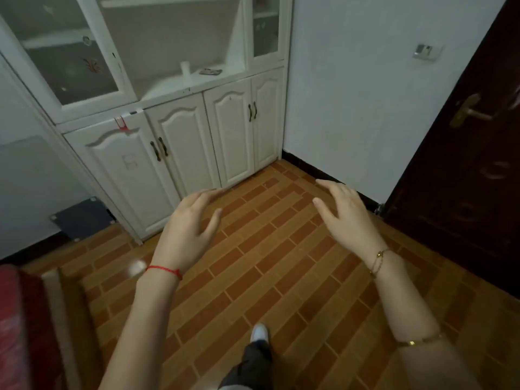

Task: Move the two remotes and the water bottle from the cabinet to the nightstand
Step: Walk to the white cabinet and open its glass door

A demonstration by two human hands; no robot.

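Observation:
A white cabinet stands against the far wall, with an open counter shelf between glass-door sections. On that shelf a pale water bottle stands upright, and to its right lies a dark flat shape that looks like the remotes, too blurred to separate. My left hand and my right hand hover over the floor, well short of the cabinet, both empty with fingers spread. The nightstand is not in view.
Brown brick-pattern tiles cover the floor between me and the cabinet. A dark red door with a brass handle is on the right. A red bed edge sits at lower left. My shoe shows below.

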